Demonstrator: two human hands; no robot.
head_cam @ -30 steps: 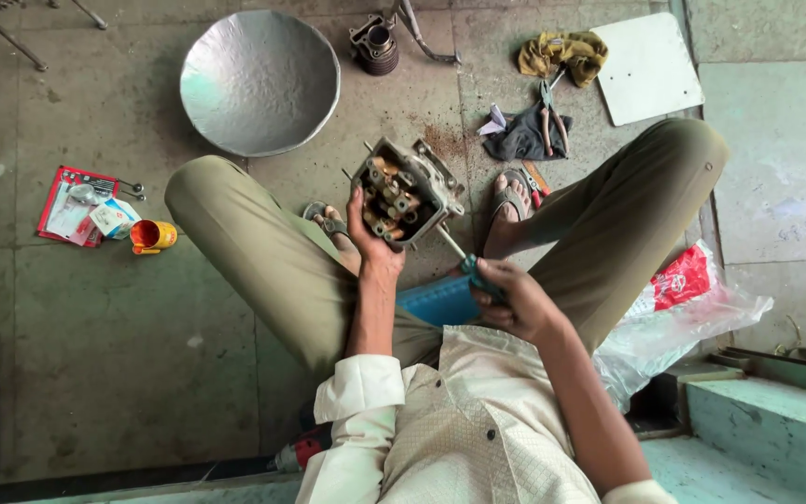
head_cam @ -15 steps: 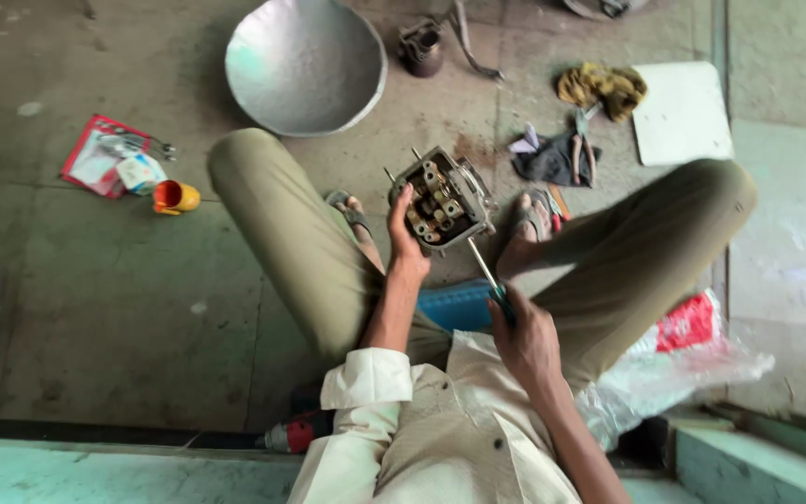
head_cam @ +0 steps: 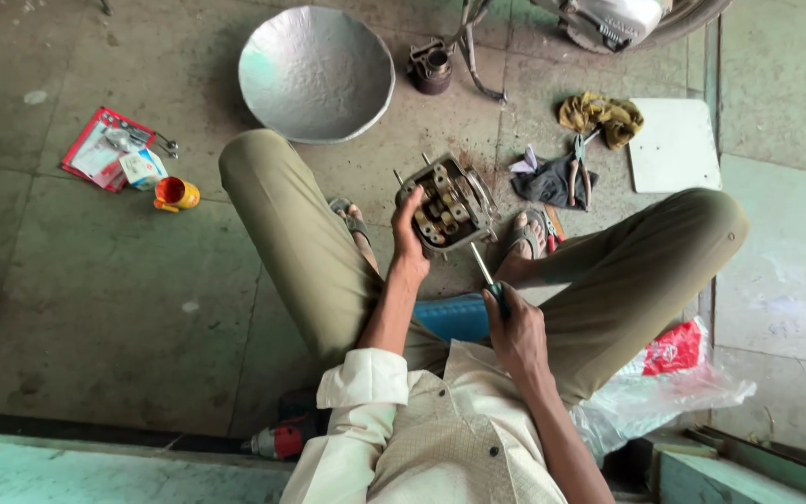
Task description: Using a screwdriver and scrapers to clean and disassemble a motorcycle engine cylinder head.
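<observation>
Seated on the concrete floor [head_cam: 123,308], knees spread. Left hand [head_cam: 409,224] wrapped around the near edge of a grimy metal engine part [head_cam: 450,205], tilted up between the feet. Right hand [head_cam: 515,331] closed on the blue-green handle of a screwdriver [head_cam: 487,278], its shaft aimed toward the part (tip just short of it, contact unclear). Beyond, a wide metal bowl [head_cam: 317,73]; pliers [head_cam: 578,173] on a dark rag [head_cam: 548,182]; a small orange cup [head_cam: 176,194] off to the left.

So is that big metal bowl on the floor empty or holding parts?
Empty. The metal bowl sits upright on the floor, its whole dimpled inside showing bare, nothing lying in it.
</observation>
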